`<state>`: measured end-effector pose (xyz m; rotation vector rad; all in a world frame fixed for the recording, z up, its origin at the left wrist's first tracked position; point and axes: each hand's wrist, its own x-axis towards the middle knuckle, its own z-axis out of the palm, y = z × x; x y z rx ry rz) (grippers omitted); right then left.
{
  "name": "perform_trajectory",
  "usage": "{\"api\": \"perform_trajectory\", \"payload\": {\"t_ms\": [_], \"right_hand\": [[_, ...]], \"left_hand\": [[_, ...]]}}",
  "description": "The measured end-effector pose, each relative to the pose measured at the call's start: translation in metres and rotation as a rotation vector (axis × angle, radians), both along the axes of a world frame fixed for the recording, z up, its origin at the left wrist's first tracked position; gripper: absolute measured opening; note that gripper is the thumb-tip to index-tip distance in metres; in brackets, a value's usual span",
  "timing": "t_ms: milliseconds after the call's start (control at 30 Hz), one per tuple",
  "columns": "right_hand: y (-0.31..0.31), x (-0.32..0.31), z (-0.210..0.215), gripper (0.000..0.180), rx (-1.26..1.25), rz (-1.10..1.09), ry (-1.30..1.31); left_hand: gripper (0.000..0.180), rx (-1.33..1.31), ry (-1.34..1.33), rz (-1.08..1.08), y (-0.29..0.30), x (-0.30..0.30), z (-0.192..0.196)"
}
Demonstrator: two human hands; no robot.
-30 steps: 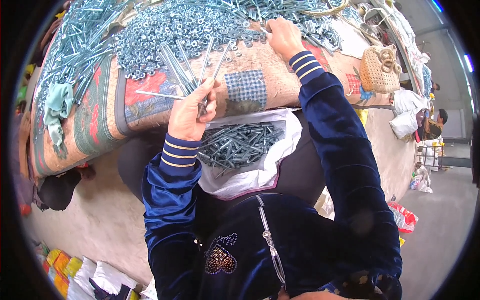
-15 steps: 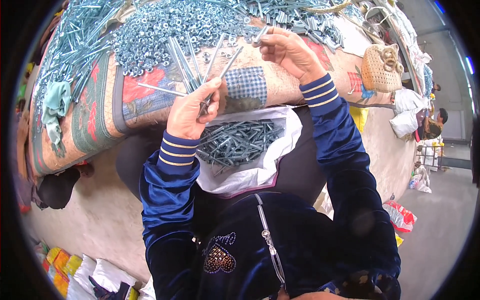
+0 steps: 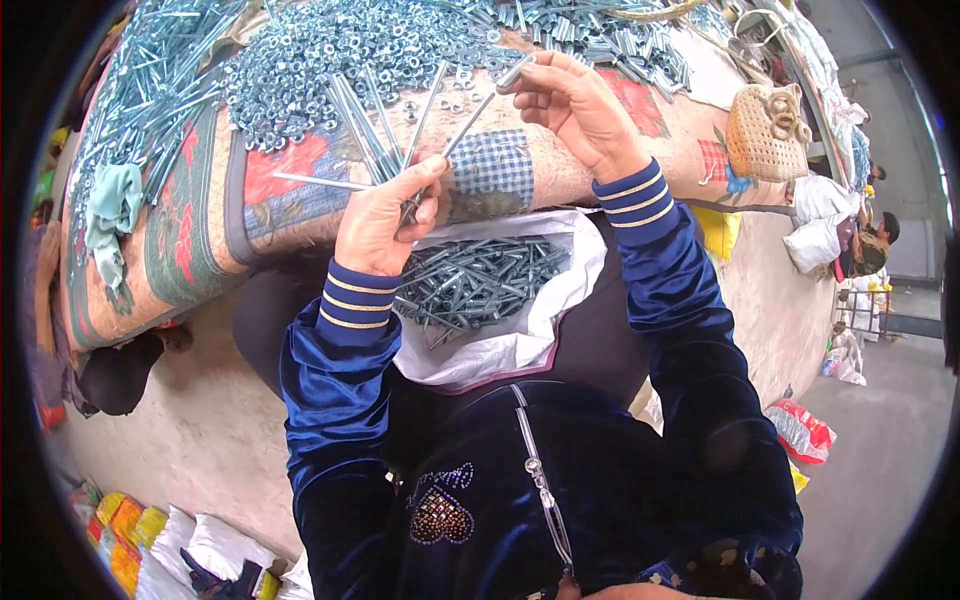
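Note:
My left hand [image 3: 385, 222] is closed round a fanned bunch of thin metal rods [image 3: 425, 112], their ends pointing up and outward. One rod sticks out to the left, and another slants toward my right hand. Between thumb and fingers, my right hand [image 3: 585, 115] pinches a short metal sleeve [image 3: 514, 74], held close to that slanted rod's tip. Whether sleeve and rod touch, I cannot tell. Below my hands, an open white sack [image 3: 575, 270] in my lap holds many short metal pieces [image 3: 480, 280] that look like sleeved bolts.
On the patterned quilted cover [image 3: 290, 215] lie a heap of nuts [image 3: 310, 75], long rods [image 3: 165, 85] at the left and short sleeves [image 3: 635, 60] at the right. A teal cloth [image 3: 112, 215] hangs over the left edge. A woven basket [image 3: 760, 135] stands at the right.
My right hand has shifted slightly left with the sleeve, closer to the tip of the slanted rod. That rod leans a little further right; my left hand stays nearly still.

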<state>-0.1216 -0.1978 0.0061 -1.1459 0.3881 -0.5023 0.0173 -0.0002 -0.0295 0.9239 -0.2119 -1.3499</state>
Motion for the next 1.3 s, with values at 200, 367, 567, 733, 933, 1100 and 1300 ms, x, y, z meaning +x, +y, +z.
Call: {"api": "perform_trajectory", "payload": {"t_ms": [200,367,567,733,933,1100,1300], "right_hand": [[0.037,0.009,0.0,0.015,-0.289,0.148,0.267],[0.075,0.023,-0.011,0.019,-0.538,0.303,0.166],[-0.033,0.025,-0.03,0.021,-0.816,-0.119,0.302],[-0.034,0.04,-0.053,0.024,-1.44,-0.537,0.687],[-0.045,0.025,-0.039,0.019,-1.182,-0.42,0.656],[-0.022,0.034,-0.032,0.018,-1.214,-0.254,0.427],[0.007,0.045,-0.034,0.016,-1.698,-0.271,0.536]], "left_hand": [[0.015,-0.003,-0.027,0.054,0.0,-0.004,0.008],[0.024,0.093,0.0,0.202,0.001,-0.009,0.012],[0.028,-0.055,-0.023,0.111,0.003,0.005,0.004],[0.023,-0.017,0.021,0.171,0.004,0.008,0.002],[0.022,-0.031,0.036,0.219,0.007,0.013,0.003],[0.018,-0.032,0.01,0.225,0.007,0.016,0.003],[0.016,0.001,-0.004,0.245,0.005,0.014,0.002]]}}
